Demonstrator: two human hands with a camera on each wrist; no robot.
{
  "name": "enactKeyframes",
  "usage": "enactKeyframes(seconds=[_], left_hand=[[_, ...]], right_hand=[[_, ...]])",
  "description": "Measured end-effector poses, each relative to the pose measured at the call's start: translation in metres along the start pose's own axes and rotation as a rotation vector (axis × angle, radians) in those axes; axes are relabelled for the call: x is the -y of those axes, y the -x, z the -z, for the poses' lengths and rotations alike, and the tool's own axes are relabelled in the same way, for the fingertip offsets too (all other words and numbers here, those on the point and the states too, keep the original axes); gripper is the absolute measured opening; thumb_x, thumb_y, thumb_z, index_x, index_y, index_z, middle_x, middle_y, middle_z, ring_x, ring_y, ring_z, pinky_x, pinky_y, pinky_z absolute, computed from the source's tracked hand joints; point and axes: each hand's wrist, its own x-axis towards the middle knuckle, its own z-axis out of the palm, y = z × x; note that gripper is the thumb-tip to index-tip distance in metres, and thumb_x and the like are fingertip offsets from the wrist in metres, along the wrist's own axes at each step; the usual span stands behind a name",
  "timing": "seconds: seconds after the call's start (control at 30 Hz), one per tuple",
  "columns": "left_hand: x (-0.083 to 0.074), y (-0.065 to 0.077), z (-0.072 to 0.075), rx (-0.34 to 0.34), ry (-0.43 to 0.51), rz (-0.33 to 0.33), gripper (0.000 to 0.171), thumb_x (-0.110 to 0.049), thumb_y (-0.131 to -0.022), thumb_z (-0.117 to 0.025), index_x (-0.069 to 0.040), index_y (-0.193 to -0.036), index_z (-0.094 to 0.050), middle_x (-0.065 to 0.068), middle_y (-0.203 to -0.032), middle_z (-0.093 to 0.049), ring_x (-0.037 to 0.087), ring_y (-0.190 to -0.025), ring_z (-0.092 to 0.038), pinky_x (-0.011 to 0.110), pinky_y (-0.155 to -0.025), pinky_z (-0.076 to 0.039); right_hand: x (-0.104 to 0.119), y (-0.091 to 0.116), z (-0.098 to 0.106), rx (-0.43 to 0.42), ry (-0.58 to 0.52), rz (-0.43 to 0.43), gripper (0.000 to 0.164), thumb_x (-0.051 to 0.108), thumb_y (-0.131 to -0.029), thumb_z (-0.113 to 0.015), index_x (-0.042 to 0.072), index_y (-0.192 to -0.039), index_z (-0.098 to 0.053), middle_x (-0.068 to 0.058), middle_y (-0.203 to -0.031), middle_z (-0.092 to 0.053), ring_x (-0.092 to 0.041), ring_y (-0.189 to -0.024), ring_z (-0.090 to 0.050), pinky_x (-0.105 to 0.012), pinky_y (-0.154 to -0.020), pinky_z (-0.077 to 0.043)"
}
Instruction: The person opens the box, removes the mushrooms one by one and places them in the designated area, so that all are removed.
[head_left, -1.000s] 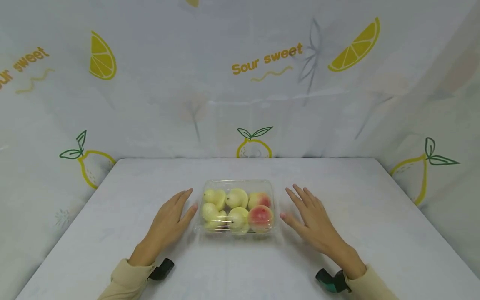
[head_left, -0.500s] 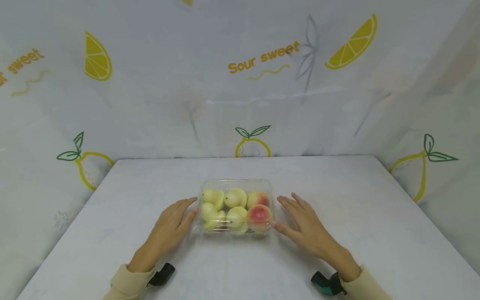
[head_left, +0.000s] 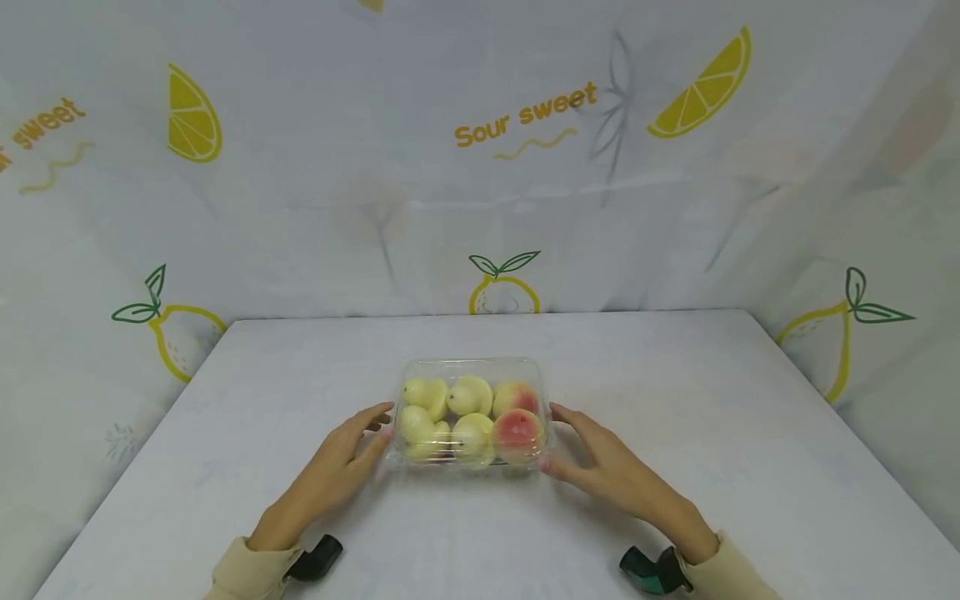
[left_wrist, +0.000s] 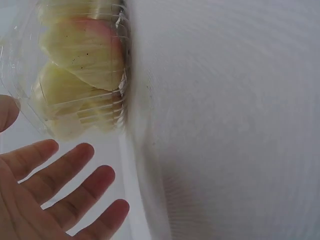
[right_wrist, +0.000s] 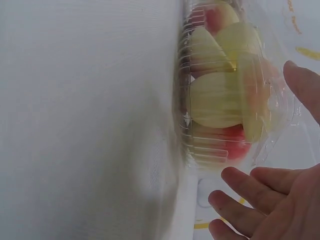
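Two hands point(head_left: 341, 462) point(head_left: 606, 468) beside fruit box point(head_left: 480, 367), "Sour sweet" lettering point(head_left: 525, 114) behind

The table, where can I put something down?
Behind the fruit box, to the back edge of the table, and outward from the left grip and right grip to the table's sides. Crowded: both ends of the box.

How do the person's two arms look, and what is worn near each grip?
The left sleeve and the right sleeve are plain beige. The left device, worn by the sleeve end, is small and black; the right device is also black, with a green part. The left grip and right grip wear no gloves, and no cables show.
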Motion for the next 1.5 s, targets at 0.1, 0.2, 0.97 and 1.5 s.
enactKeyframes(seconds=[0.1,0.2,0.97,1.5], left_hand=[[0.002,-0.001,-0.001,0.008,0.059,-0.007,0.041,-0.024,-0.104,-0.053,-0.009,-0.142,-0.051,0.005,-0.118,-0.069,0.022,-0.108,-0.065,0.041,-0.093,-0.055],[0.003,-0.001,0.0,0.038,0.115,0.027,0.042,-0.026,-0.104,-0.053,-0.012,-0.143,-0.049,0.005,-0.115,-0.07,0.018,-0.104,-0.067,0.033,-0.089,-0.056],[0.009,-0.002,0.01,0.286,0.567,0.093,0.075,-0.013,-0.087,-0.076,-0.001,-0.144,-0.03,0.009,-0.105,-0.057,0.01,-0.083,-0.063,0.026,-0.073,-0.055],[0.008,-0.002,0.009,0.45,0.695,0.126,0.041,-0.014,-0.094,-0.068,-0.006,-0.113,-0.032,-0.001,-0.086,-0.061,0.01,-0.078,-0.062,0.025,-0.072,-0.05]], right_hand=[[-0.001,0.0,-0.001,0.005,-0.035,0.009,0.087,0.052,-0.087,-0.071,0.005,-0.151,-0.036,-0.014,-0.149,-0.049,-0.038,-0.142,-0.041,-0.064,-0.112,-0.035],[-0.003,0.0,-0.002,0.001,-0.05,0.024,0.085,0.05,-0.086,-0.073,0.005,-0.149,-0.038,-0.015,-0.144,-0.054,-0.038,-0.137,-0.047,-0.063,-0.109,-0.039],[-0.008,-0.003,0.002,0.081,-0.294,0.005,0.05,0.028,-0.087,-0.077,0.003,-0.119,-0.048,-0.01,-0.107,-0.057,-0.019,-0.098,-0.061,-0.026,-0.082,-0.053],[-0.014,-0.004,0.002,0.178,-0.44,0.016,0.042,0.019,-0.092,-0.071,-0.006,-0.116,-0.048,-0.013,-0.105,-0.057,-0.015,-0.094,-0.061,-0.022,-0.081,-0.054]])
